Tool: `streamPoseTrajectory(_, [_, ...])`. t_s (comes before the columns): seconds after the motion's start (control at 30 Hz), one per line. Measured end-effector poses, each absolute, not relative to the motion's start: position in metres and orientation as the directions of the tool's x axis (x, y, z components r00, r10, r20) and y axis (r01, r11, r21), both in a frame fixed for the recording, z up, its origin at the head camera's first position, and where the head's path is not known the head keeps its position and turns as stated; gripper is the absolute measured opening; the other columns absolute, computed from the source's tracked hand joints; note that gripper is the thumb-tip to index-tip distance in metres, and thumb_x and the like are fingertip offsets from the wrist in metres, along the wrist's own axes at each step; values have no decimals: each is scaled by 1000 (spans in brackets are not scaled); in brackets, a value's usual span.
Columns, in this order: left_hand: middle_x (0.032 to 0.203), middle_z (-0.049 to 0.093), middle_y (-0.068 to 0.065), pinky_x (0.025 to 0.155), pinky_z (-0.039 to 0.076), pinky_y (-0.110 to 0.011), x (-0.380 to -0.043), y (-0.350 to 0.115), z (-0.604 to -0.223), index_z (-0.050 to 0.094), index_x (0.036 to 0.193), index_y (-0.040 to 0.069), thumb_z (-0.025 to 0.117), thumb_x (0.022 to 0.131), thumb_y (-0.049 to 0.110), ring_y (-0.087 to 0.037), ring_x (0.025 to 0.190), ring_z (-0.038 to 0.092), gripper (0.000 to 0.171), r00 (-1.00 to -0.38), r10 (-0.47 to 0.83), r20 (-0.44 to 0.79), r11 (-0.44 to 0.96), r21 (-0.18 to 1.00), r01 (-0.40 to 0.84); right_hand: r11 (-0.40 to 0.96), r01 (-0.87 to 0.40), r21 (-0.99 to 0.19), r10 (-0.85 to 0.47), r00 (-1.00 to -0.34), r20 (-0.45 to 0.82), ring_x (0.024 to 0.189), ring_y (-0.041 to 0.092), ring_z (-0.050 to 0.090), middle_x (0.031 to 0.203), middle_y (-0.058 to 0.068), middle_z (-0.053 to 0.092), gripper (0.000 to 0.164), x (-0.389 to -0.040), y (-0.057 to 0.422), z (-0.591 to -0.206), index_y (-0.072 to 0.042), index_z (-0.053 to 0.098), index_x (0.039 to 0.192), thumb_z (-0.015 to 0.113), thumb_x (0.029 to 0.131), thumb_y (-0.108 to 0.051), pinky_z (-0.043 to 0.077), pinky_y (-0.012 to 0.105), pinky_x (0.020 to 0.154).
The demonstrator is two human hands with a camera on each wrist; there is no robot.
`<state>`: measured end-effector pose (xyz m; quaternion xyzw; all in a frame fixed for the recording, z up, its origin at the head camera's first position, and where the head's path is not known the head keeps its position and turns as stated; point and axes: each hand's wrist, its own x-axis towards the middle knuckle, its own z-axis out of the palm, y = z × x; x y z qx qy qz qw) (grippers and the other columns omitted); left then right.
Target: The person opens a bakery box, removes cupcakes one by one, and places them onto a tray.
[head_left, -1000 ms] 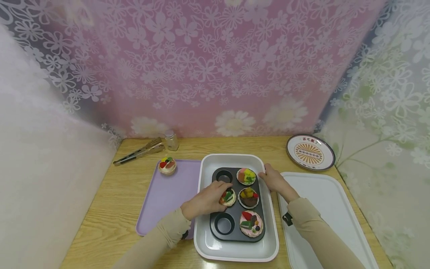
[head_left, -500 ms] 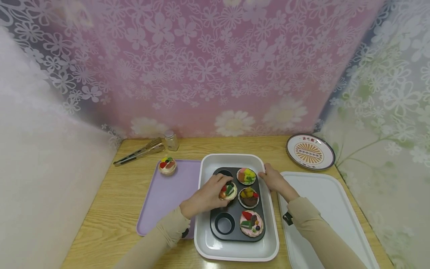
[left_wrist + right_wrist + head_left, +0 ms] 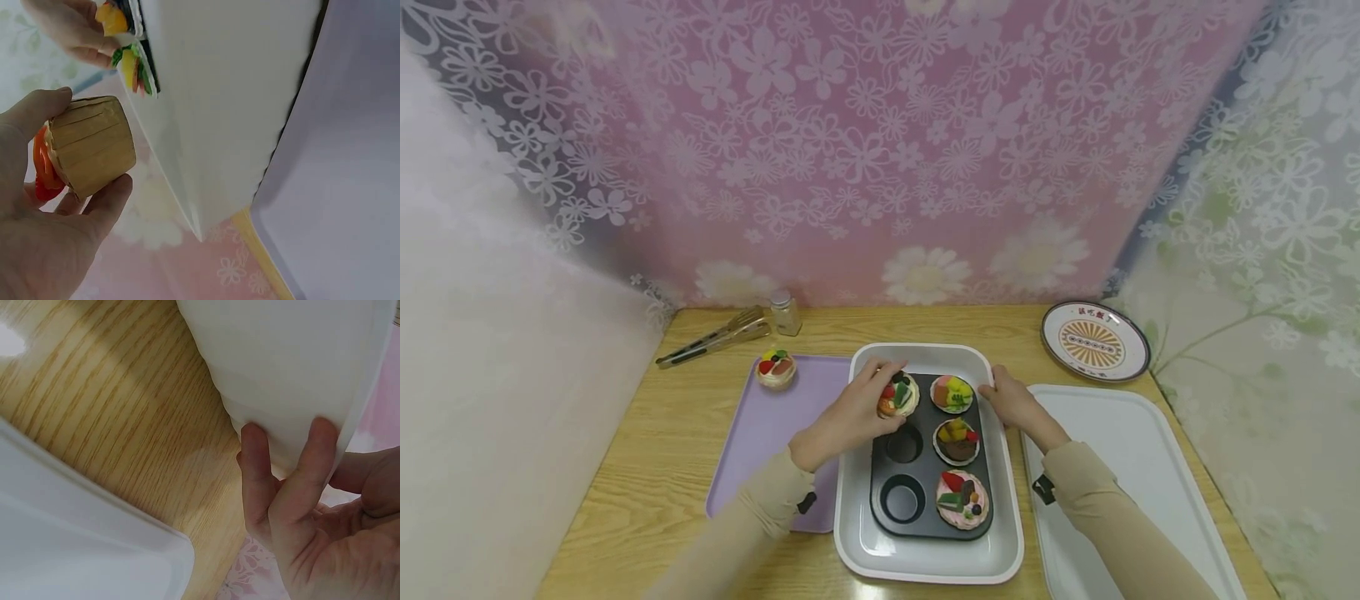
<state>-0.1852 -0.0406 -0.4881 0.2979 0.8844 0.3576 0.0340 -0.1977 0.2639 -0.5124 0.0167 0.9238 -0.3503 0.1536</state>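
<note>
My left hand (image 3: 850, 412) holds a fruit-topped cupcake (image 3: 901, 397) above the far-left well of a dark muffin tin (image 3: 928, 467). Thumb and fingers clasp its brown pleated paper cup (image 3: 94, 147) in the left wrist view, topping turned toward the palm. The tin lies inside a deep white pan (image 3: 887, 560). Its right column carries a yellow-topped cupcake (image 3: 952, 393), a chocolate one (image 3: 957, 452) and a pink-cream one (image 3: 970, 515). Bare wells show at middle left and near left. My right hand (image 3: 1015, 404) grips the pan's right rim, fingertips (image 3: 256, 440) against its outer wall.
Left of the pan lies a purple tray (image 3: 767, 450) with another fruit cupcake (image 3: 777, 372) at its far corner. Tongs (image 3: 715, 340) and a small glass jar (image 3: 786, 315) sit behind. A flat white tray (image 3: 1112, 467) and a patterned plate (image 3: 1093, 342) are at right.
My left hand has lifted the cupcake from the middle-left well and carried it away from me, over the far-left well. My right hand stays on the pan's rim.
</note>
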Motion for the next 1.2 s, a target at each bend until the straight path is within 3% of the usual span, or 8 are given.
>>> streamPoseTrajectory(0.27, [144,52,-14,104,56,-46,-199,-57,-481,45,153,8,92,83,18,-30,122,63,84,-887,430,169,574,707,413,763,141,-631,-70,-952,-297,73,27,63,120,38,61,41,-198,263,-513,11,36,140,46,112,-17,53,34,54])
streamPoseTrajectory(0.57, [145,52,-19,113,50,-52,-220,-89,-481,45,151,5,89,86,21,-37,133,58,80,-951,254,174,566,771,292,764,146,-628,-68,-950,-304,69,24,61,114,34,62,39,-199,263,-512,9,37,138,46,112,-18,52,33,52])
streamPoseTrajectory(0.77, [145,52,-21,113,49,-55,-231,-110,-488,44,152,2,87,88,21,-40,134,56,80,-972,146,186,620,748,237,761,148,-632,-66,-951,-303,72,26,62,115,34,62,38,-199,264,-511,9,37,138,46,112,-18,53,34,53])
streamPoseTrajectory(0.97, [139,54,-25,109,51,-56,-237,-121,-503,49,146,-2,87,88,19,-41,127,58,73,-974,127,189,660,717,226,762,133,-634,-77,-953,-292,74,27,64,119,36,61,41,-198,263,-509,11,36,140,46,112,-17,54,35,54])
streamPoseTrajectory(1.2, [143,52,-27,111,47,-56,-243,-121,-521,47,145,-5,85,89,17,-43,130,55,72,-983,132,129,677,712,184,753,145,-642,-70,-952,-297,78,28,65,123,37,60,42,-198,261,-512,12,35,142,46,112,-16,55,35,56])
